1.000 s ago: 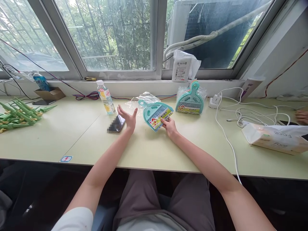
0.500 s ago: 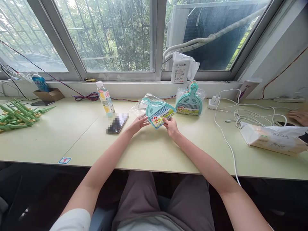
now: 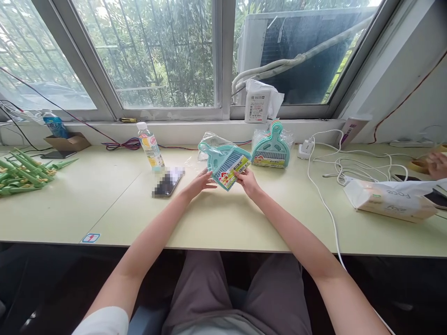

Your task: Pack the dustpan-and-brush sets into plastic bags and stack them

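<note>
Dustpan (image 3: pixel 218 160): tilted; a one-corner pinch could let it twist loose.
Right hand (image 3: pixel 248 184): clamped there.
Left hand (image 3: pixel 197 185): splayed alongside; contact I can't quite confirm.

A person's right hand (image 3: pixel 247 183) grips a teal dustpan (image 3: pixel 218 157) by its labelled edge above a pale desk (image 3: pixel 226 223), the left hand (image 3: pixel 198 184), fingers parted, at the opposite side; whether it touches is unclear. A bottle (image 3: pixel 151 148) and a partly blurred phone (image 3: pixel 172 186) sit to the left. At right, more wrapped dustpans (image 3: pixel 271 148) stand near white cables (image 3: pixel 365 164); another person's hand (image 3: pixel 437 165) appears at the frame's edge.
</note>
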{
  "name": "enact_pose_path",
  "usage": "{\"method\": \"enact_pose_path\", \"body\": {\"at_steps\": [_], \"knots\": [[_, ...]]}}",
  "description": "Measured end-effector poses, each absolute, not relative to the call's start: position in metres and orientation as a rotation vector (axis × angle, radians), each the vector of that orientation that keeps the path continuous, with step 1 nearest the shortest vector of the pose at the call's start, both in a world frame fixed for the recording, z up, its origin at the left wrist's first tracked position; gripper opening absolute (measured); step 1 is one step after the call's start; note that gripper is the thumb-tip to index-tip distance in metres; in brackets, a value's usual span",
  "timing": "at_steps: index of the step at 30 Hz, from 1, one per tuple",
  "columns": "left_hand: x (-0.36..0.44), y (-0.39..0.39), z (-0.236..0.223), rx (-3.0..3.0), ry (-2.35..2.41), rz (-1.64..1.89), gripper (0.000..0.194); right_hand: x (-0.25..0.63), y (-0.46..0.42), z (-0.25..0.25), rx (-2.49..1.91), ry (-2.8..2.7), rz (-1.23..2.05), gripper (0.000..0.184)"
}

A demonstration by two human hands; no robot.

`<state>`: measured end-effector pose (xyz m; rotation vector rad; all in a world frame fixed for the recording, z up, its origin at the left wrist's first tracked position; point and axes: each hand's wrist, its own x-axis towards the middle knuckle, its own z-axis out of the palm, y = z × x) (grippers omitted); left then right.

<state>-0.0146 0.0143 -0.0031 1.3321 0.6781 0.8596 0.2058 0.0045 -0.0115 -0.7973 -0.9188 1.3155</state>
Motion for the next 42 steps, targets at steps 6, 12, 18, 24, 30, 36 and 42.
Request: {"method": "enact_pose_path", "body": {"at_steps": [6,12,18,24,30,36,42], "knots": [[-0.01,0.007,0.002,1.277,0.678,0.937,0.056,0.197,0.005,-0.016,-0.804,-0.924,1.317,0.036],[-0.003,0.005,-0.006,1.239,0.657,0.773,0.05,0.185,-0.006,-0.012,-0.854,-0.82,1.263,0.033],[-0.001,0.004,-0.006,1.271,0.671,0.831,0.048,0.186,-0.008,-0.014,-0.82,-0.854,1.234,0.042],[0.006,-0.002,-0.002,1.253,0.729,0.864,0.048,0.184,-0.009,-0.014,-0.842,-0.85,1.234,0.039],[0.007,-0.001,-0.004,1.276,0.754,0.928,0.048,0.193,-0.008,-0.001,-0.866,-0.776,1.172,0.02],[0.003,-0.001,-0.004,1.308,0.738,0.818,0.052,0.212,0.004,-0.003,-0.859,-0.702,1.137,0.023],[0.003,-0.002,-0.004,1.342,0.765,0.791,0.05,0.215,0.007,-0.009,-0.891,-0.636,1.178,0.027]]}}
